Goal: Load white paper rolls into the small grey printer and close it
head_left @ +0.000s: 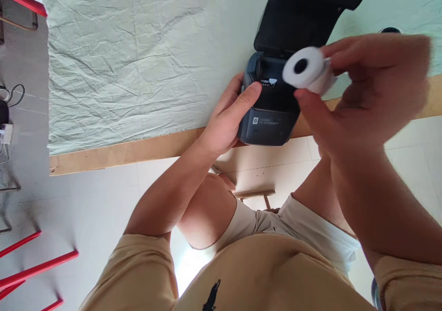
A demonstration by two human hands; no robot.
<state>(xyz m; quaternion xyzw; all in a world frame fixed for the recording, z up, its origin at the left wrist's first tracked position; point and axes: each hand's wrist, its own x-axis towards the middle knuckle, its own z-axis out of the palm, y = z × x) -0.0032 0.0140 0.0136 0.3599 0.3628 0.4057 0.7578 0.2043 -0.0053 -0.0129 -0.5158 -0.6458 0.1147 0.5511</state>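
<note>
Head view, looking down past a seated person's tan shirt [272,274] and pale shorts [241,219]: two bare hands worked at the near edge of a surface [138,67] covered with a wrinkled pale green cloth. A dark printer [267,129] sat in front of the person, its lid [299,20] swung wide open and pointing away from them, leaving the inner compartment uncovered. The printer's near end overlapped the bare wooden strip [120,156] along the surface's front edge; whether it rested there or was held up could not be told.

The left hand [226,117] gripped the printer's left side, its thumb lying on the compartment's rim beside a small printed label [268,83]. The right hand [366,85], slightly blurred, pinched a white paper roll [316,69] between thumb and fingers. The roll was tilted, its dark center hole facing left, over the right part of the compartment; whether it touched the printer was unclear.

To the left, a broad stretch of cloth lay open as far as the surface's left edge. On the right, a round dark object [390,30] showed just behind the right hand. Below, pale floor tiles [103,205] spread out, with red bars [41,272] at lower left.
</note>
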